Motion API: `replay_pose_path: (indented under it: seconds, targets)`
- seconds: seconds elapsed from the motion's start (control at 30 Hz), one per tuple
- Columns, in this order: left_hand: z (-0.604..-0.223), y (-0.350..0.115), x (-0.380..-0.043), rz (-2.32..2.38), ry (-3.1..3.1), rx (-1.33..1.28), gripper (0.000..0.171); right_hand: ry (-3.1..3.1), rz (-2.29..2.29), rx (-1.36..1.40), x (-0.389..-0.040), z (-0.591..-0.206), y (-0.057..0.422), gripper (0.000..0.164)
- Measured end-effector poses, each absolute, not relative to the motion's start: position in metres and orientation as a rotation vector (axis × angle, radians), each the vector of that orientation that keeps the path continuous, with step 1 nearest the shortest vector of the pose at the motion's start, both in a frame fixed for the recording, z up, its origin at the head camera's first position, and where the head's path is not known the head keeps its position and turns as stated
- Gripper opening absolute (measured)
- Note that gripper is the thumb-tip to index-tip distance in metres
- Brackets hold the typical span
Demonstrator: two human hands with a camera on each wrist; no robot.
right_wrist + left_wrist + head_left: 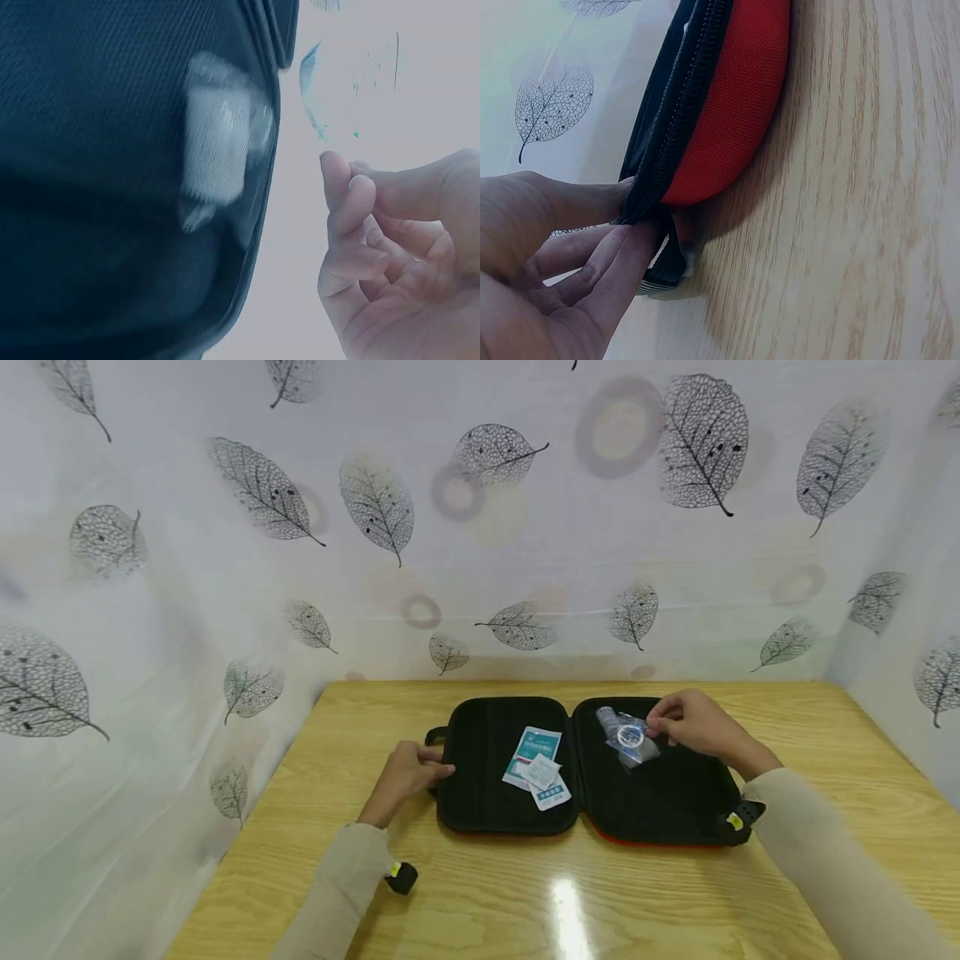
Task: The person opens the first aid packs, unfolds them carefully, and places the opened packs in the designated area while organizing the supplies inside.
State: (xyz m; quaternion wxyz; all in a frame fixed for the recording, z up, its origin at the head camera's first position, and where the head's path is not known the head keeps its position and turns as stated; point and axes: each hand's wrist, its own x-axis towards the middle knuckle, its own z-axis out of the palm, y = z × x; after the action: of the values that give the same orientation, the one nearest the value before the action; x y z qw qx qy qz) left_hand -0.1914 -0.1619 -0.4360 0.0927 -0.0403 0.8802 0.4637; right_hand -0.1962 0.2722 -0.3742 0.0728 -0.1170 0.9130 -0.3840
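A black-lined case (480, 752) lies unfolded, its outer shell red (739, 105). My left hand (408, 772) pinches the zipped edge of its left half, beside the strap handle (667, 262). Above the back of the right half, my right hand (693, 722) has curled fingers with thumb and fingertips together. Nothing shows between those fingertips in the right wrist view. Close by them is a clear-wrapped white roll (217, 142), blurred; its ring-shaped end (632, 737) faces up in the head view. Another clear-wrapped piece (606, 718) lies beside it.
In the left half lie a teal-and-white packet (538, 743), a small white packet (542, 771) and a white-and-blue packet (551, 795). Under the case is a wooden table (480, 902), with a leaf-patterned curtain (480, 560) behind it.
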Motion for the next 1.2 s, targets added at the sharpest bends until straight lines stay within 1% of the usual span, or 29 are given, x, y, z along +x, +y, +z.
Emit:
replay_pose_path:
  seconds: [0.13,0.3,0.6,0.87,1.2]
  targets:
    - [-0.435,-0.162,-0.191,1.386,2.603,-0.124,0.023,2.738,-1.13,-0.286,-0.19,-0.376,0.292,0.02]
    - [-0.436,-0.163,-0.19,1.401,2.587,-0.126,0.026,2.746,-1.108,-0.253,-0.184,-0.38,0.313,0.021]
    - [-0.434,-0.162,-0.19,1.397,2.59,-0.121,0.027,2.773,-1.076,-0.203,-0.171,-0.383,0.339,0.025]
    - [-0.434,-0.162,-0.189,1.398,2.584,-0.129,0.029,2.777,-1.064,-0.176,-0.165,-0.387,0.353,0.023]
    - [-0.434,-0.161,-0.189,1.404,2.583,-0.122,0.029,2.746,-1.084,-0.137,-0.163,-0.397,0.357,0.021]
